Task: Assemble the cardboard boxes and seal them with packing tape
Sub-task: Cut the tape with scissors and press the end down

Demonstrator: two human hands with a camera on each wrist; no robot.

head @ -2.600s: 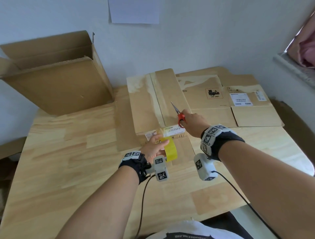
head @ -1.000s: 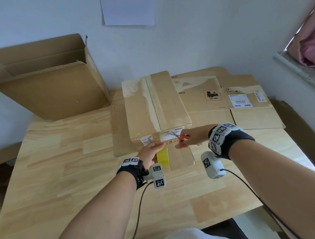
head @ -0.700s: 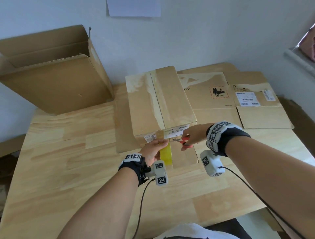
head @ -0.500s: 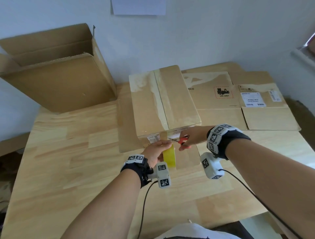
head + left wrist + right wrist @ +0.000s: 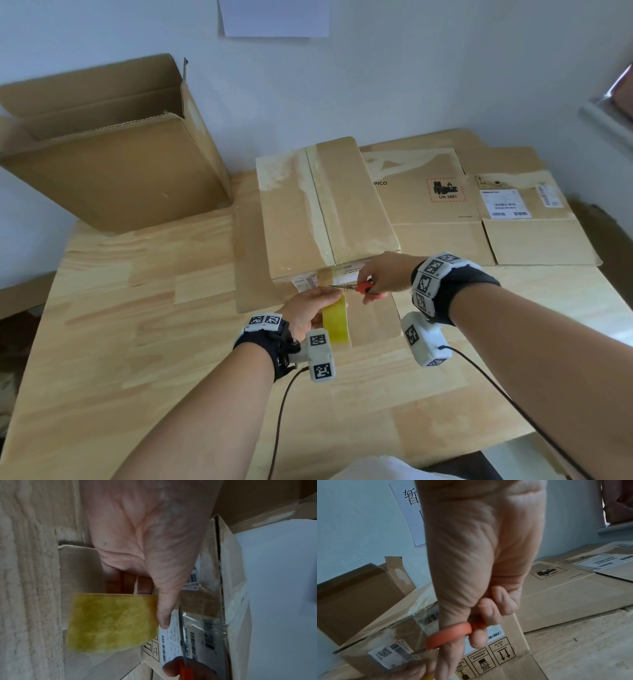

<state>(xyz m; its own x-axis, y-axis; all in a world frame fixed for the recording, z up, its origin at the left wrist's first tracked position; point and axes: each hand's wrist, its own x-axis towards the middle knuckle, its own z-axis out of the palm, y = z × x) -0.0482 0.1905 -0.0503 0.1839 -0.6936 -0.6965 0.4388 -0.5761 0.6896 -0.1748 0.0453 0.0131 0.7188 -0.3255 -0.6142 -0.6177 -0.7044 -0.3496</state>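
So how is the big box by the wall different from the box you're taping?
The big box stands with its top flaps open, while the taped box has its flaps shut and tape along the seam. The big box looks larger and sits at the far left by the wall; the taped box lies mid-table, near the left hand with the tape roll and right hand with scissors. Both are brown cardboard.

Black wristbands (image 5: pixel 455 291) carry white tag-printed blocks and white cabled camera pods (image 5: pixel 424 339) beneath bare forearms.
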